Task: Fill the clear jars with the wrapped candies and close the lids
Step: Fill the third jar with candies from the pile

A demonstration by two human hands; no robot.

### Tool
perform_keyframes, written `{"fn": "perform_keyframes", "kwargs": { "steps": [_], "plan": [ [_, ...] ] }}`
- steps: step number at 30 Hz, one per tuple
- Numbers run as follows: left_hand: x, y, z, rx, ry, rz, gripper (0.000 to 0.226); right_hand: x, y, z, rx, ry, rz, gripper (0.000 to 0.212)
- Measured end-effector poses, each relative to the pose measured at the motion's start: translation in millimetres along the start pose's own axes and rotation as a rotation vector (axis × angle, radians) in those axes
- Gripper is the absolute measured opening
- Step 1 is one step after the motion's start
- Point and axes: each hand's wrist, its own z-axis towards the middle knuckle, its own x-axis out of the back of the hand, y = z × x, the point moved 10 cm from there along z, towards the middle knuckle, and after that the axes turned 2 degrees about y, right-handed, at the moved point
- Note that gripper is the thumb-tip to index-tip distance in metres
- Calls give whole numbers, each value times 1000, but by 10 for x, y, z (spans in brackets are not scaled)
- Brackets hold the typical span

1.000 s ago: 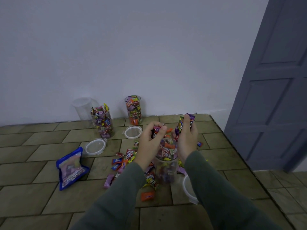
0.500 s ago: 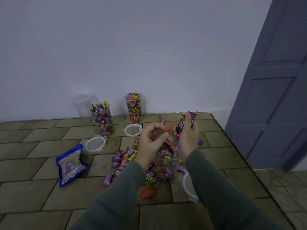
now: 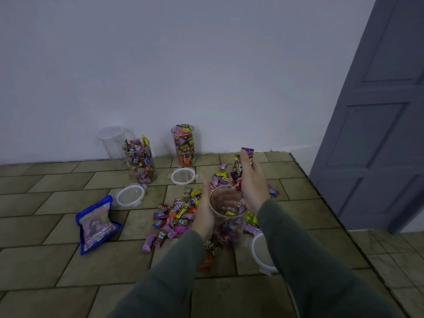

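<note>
Since a second ago your left hand (image 3: 205, 215) has dropped from above the jar's mouth to its left side, where its grip now wraps the clear wall; the candy it pinched is gone from it. Your right hand (image 3: 251, 187) remains at the rim, clenched on a bunch of candies (image 3: 238, 167). The jar (image 3: 227, 216) stands on the floor between your hands, partly filled. It is probably light, smooth plastic and easy to tip, so hold it around the middle. The loose candies (image 3: 176, 212) beside it look light, slippery and crinkly; gather them by the handful. Its lid (image 3: 260, 254) lies just right
</note>
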Motion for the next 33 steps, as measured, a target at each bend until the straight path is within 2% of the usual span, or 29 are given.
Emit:
{"fn": "perform_keyframes", "kwargs": {
  "steps": [2, 5, 9, 10, 13, 16, 18, 19, 22, 25, 31, 33],
  "plan": [
    [8, -27, 16, 5, -4, -6, 78, -64, -79, -51, 13, -97, -53, 48],
    [38, -63, 45, 25, -7, -8, 84, -142, -165, -123, 46, -224, -186, 53],
    [49, -31, 45, 2, 5, 3, 81, -201, -277, -186, 196, -301, -398, 24],
    [59, -33, 39, 6, 17, 5, 80, -199, -295, -195, 236, -306, -465, 23],
    [92, -97, 32, 56, 45, 26, 74, -174, -244, -199, 326, -355, -615, 33],
    [83, -123, 21, 83, 31, 15, 72, -158, -129, -198, 318, -438, -709, 33],
    [51, -109, 22, 71, 1, 14, 73, -132, -102, -180, 308, -450, -729, 42],
    [45, -105, 22, 66, -3, 13, 73, -122, -105, -168, 310, -454, -737, 41],
    [29, -78, 23, 52, -13, 10, 71, -136, -177, -195, 344, -496, -731, 17],
    [63, -55, 52, 19, -4, 37, 77, -170, -234, -218, 373, -552, -770, 15],
    [40, -54, 43, 14, -22, 21, 69, -281, -309, -267, 516, -630, -1019, 13],
    [44, -42, 29, 9, -21, 8, 71, -311, -333, -296, 539, -652, -1029, 17]
  ]
}}
